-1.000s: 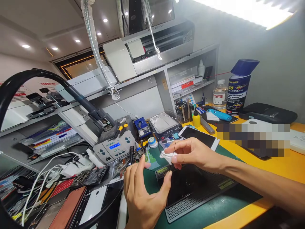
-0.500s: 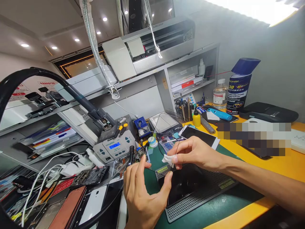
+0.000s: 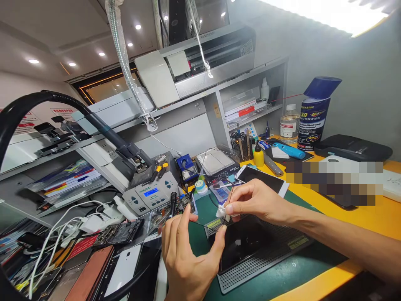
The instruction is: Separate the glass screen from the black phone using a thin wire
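My left hand grips a thin, see-through glass panel with dark edges, thumb on one side and fingers on the other. The panel is held up at a slant, so the bench shows through it. Between the thumb and fingers of my right hand is a small crumpled white tissue, pressed at the panel's lower right edge. Beneath both hands, a black glossy screen lies on a grey perforated pad. My right hand partly covers the screen.
Under the pad is a green mat on a yellow bench. A white-framed device lies behind my right hand. A rework station stands left, near phone parts and cables. A spray can and yellow bottle stand behind.
My right hand has shifted slightly, and the tissue in it has changed shape and moved a little to the right. My left hand keeps the glass panel nearly still.
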Demonstrator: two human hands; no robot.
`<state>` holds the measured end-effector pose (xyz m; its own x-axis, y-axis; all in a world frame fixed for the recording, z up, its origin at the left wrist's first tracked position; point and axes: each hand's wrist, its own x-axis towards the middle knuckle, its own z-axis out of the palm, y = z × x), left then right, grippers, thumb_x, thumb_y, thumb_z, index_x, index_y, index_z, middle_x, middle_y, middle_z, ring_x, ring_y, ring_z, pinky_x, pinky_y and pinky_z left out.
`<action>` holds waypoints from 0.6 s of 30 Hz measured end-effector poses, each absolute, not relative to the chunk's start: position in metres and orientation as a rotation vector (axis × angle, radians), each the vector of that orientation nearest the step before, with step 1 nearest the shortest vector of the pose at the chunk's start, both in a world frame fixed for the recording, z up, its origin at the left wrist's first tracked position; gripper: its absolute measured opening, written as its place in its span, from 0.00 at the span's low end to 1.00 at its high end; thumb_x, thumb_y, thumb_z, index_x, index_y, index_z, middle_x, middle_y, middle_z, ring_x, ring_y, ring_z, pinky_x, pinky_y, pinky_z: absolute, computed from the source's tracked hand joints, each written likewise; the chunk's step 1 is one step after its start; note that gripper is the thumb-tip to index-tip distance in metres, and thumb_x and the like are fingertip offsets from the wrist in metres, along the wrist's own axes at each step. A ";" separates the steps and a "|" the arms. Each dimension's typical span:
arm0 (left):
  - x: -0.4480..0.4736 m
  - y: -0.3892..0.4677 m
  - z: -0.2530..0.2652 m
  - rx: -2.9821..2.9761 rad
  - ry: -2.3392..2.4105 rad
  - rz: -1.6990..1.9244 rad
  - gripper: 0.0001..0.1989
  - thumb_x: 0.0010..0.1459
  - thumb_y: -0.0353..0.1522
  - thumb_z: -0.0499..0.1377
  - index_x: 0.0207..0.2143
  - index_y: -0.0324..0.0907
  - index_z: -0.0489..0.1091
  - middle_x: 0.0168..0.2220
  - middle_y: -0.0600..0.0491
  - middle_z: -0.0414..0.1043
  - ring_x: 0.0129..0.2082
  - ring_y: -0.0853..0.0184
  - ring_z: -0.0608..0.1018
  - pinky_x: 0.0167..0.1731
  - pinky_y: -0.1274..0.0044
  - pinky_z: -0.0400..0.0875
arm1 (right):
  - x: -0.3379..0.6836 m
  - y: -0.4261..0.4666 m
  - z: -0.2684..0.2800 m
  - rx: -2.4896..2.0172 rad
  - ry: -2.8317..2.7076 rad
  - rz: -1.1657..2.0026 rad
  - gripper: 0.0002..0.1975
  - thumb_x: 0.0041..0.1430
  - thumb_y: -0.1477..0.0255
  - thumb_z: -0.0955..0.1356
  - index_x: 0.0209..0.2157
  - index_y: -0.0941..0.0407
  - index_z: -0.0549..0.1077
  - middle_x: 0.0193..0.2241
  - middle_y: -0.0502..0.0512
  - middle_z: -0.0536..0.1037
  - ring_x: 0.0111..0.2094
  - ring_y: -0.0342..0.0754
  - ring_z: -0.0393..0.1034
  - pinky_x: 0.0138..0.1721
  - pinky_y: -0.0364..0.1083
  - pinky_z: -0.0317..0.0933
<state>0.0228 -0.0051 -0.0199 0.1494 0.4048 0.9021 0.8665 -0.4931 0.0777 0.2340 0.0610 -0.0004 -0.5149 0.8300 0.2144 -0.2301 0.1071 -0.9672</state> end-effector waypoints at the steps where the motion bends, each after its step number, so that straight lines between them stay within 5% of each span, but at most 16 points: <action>1: 0.023 -0.005 -0.020 -1.965 -1.214 -1.312 0.35 0.50 0.33 0.72 0.57 0.31 0.66 0.36 0.44 0.75 0.38 0.57 0.76 0.42 0.61 0.74 | 0.234 0.061 -0.001 -0.620 -1.526 1.548 0.09 0.50 0.67 0.79 0.26 0.59 0.82 0.24 0.52 0.79 0.25 0.42 0.72 0.30 0.42 0.67; 10: 0.021 -0.004 -0.018 -1.943 -1.218 -1.333 0.33 0.51 0.33 0.71 0.57 0.34 0.66 0.36 0.46 0.74 0.37 0.58 0.76 0.41 0.62 0.74 | 0.234 0.059 0.004 -0.682 -1.548 1.549 0.12 0.51 0.64 0.78 0.27 0.60 0.82 0.24 0.53 0.79 0.26 0.43 0.71 0.31 0.44 0.67; 18: 0.021 -0.006 -0.020 -1.970 -1.222 -1.305 0.35 0.51 0.33 0.71 0.58 0.35 0.65 0.36 0.46 0.74 0.38 0.57 0.76 0.41 0.61 0.74 | 0.235 0.059 0.007 -0.649 -1.471 1.541 0.13 0.51 0.63 0.78 0.29 0.58 0.82 0.36 0.55 0.82 0.27 0.43 0.72 0.32 0.45 0.69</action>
